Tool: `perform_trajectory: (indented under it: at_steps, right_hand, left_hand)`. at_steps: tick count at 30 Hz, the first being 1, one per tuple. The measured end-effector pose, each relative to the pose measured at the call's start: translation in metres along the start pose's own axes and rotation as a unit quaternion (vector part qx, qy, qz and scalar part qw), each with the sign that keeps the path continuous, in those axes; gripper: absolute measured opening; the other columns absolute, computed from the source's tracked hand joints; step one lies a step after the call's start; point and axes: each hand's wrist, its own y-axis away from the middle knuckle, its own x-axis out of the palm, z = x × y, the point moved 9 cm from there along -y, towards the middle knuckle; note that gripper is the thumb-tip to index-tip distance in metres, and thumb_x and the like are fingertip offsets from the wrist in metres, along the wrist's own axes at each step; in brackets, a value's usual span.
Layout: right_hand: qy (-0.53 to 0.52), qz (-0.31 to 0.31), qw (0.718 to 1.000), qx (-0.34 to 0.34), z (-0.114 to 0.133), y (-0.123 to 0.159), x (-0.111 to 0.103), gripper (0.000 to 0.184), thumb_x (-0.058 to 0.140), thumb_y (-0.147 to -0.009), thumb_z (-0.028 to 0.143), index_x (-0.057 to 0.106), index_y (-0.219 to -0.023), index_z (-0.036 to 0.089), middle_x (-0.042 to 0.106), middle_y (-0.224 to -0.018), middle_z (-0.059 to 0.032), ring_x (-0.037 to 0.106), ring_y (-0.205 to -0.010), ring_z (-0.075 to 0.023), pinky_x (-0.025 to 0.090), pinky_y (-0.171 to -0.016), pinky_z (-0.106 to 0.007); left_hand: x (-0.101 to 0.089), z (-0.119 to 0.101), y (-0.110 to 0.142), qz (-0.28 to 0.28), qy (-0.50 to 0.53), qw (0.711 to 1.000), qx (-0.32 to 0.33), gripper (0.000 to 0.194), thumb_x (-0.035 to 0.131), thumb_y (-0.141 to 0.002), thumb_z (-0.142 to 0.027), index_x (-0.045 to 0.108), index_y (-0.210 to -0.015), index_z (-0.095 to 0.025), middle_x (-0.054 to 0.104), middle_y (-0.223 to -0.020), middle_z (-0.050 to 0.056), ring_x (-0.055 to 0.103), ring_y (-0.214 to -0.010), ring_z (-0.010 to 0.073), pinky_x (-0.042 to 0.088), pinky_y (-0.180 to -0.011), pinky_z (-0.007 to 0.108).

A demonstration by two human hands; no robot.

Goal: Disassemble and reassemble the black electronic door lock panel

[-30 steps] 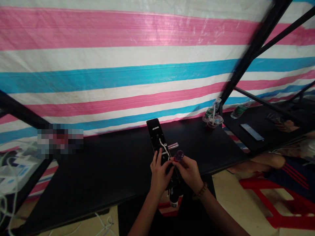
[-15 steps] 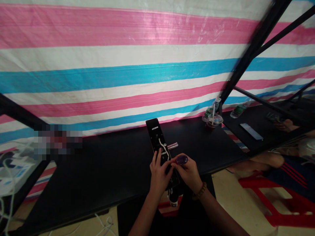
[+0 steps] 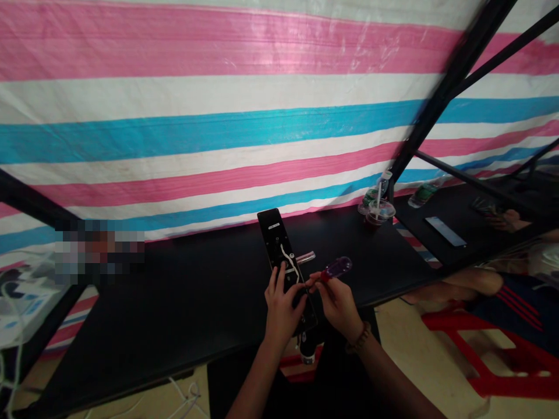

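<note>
Screwdriver [image 3: 339, 267] with a see-through purple handle is in the right hand [image 3: 339, 305], its grip closed around the red part. The left hand [image 3: 283, 302] has its fingers spread on a long black panel [image 3: 275, 235], its grip partly open. The panel lies across the desk [image 3: 183, 297], from near the back edge to the front edge. A white cord [image 3: 289, 257] runs along it.
</note>
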Motion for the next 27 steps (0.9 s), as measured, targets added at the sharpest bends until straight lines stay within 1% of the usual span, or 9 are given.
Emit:
perform_trajectory:
  at_steps: [4,8,10,13,16,19,21,24,27]
  right_hand:
    - [0.024,0.0,0.999,-0.027,0.002,0.002,0.001,0.021,0.045,-0.098,0.018,0.062,-0.109,0.021,0.072,-0.093,-0.007,0.07,-0.084,-0.0174,0.057,-0.08,-0.03]
    - [0.041,0.015,0.997,-0.06,0.01,0.004,0.004,0.022,0.044,-0.097,0.015,0.063,-0.104,0.022,0.071,-0.094,-0.0065,0.069,-0.088,-0.0171,0.055,-0.082,-0.029]
    - [0.032,0.022,0.997,-0.069,0.015,0.003,0.005,0.019,0.048,-0.096,0.015,0.065,-0.101,0.022,0.07,-0.095,-0.0061,0.068,-0.09,-0.0173,0.055,-0.083,-0.029]
    - [0.004,0.006,0.999,-0.05,0.017,0.0,0.003,0.009,0.06,-0.091,0.02,0.067,-0.096,0.022,0.068,-0.096,-0.0056,0.067,-0.089,-0.0179,0.055,-0.081,-0.029]
    - [-0.003,-0.021,1.0,-0.023,0.015,-0.003,-0.001,0.009,0.066,-0.088,0.021,0.069,-0.096,0.022,0.067,-0.093,-0.0049,0.067,-0.083,-0.0174,0.056,-0.074,-0.028]
    - [0.006,-0.023,0.999,-0.028,0.018,-0.004,-0.002,0.009,0.064,-0.088,0.018,0.069,-0.095,0.021,0.07,-0.09,-0.0047,0.068,-0.082,-0.0174,0.055,-0.075,-0.028]
    - [0.013,-0.017,0.999,-0.039,0.021,-0.004,-0.002,0.012,0.058,-0.091,0.016,0.068,-0.095,0.021,0.071,-0.09,-0.0049,0.069,-0.084,-0.0174,0.055,-0.076,-0.028]
    - [0.033,-0.008,0.997,-0.064,0.026,-0.003,0.0,0.021,0.05,-0.094,0.013,0.067,-0.103,0.022,0.072,-0.094,-0.0058,0.069,-0.085,-0.0169,0.055,-0.077,-0.027]
    - [0.048,-0.017,0.995,-0.084,0.029,-0.003,0.001,0.023,0.052,-0.093,0.014,0.068,-0.107,0.023,0.072,-0.098,-0.0062,0.069,-0.091,-0.0179,0.056,-0.081,-0.029]
  left_hand:
    - [0.001,0.001,0.0,-0.005,0.001,1.0,-0.003,0.025,0.066,-0.086,-0.022,0.072,-0.109,-0.031,0.023,-0.164,0.005,0.023,-0.149,0.0347,0.038,-0.107,0.057]
    - [0.001,0.002,0.001,-0.001,0.005,1.0,-0.006,0.019,0.065,-0.087,-0.024,0.073,-0.104,-0.028,0.025,-0.163,0.007,0.022,-0.149,0.0346,0.038,-0.107,0.056]
    - [0.001,0.002,0.001,0.006,0.004,1.0,-0.008,0.018,0.065,-0.087,-0.025,0.073,-0.104,-0.028,0.026,-0.163,0.008,0.024,-0.148,0.0347,0.038,-0.107,0.056]
    - [0.0,0.0,0.0,0.01,0.002,1.0,-0.01,0.017,0.065,-0.087,-0.026,0.073,-0.102,-0.027,0.027,-0.162,0.008,0.025,-0.148,0.0353,0.038,-0.108,0.057]
    - [-0.002,-0.001,-0.001,0.005,-0.002,1.0,-0.013,0.017,0.064,-0.088,-0.026,0.074,-0.102,-0.028,0.029,-0.161,0.008,0.026,-0.147,0.0362,0.038,-0.107,0.058]
    - [-0.001,-0.001,-0.001,0.004,-0.005,1.0,-0.014,0.018,0.065,-0.087,-0.025,0.074,-0.103,-0.028,0.029,-0.161,0.009,0.027,-0.147,0.0364,0.039,-0.107,0.057]
    - [0.0,0.0,0.0,0.004,-0.003,1.0,-0.011,0.02,0.065,-0.087,-0.026,0.073,-0.105,-0.028,0.028,-0.162,0.009,0.026,-0.147,0.0359,0.038,-0.107,0.056]
    - [0.0,0.001,0.0,0.0,0.002,1.0,-0.007,0.022,0.064,-0.088,-0.027,0.073,-0.108,-0.029,0.026,-0.162,0.008,0.025,-0.148,0.0352,0.038,-0.107,0.056]
    - [-0.001,0.0,0.0,-0.004,0.007,1.0,-0.003,0.021,0.064,-0.088,-0.026,0.073,-0.107,-0.029,0.027,-0.162,0.007,0.024,-0.148,0.0351,0.038,-0.107,0.057]
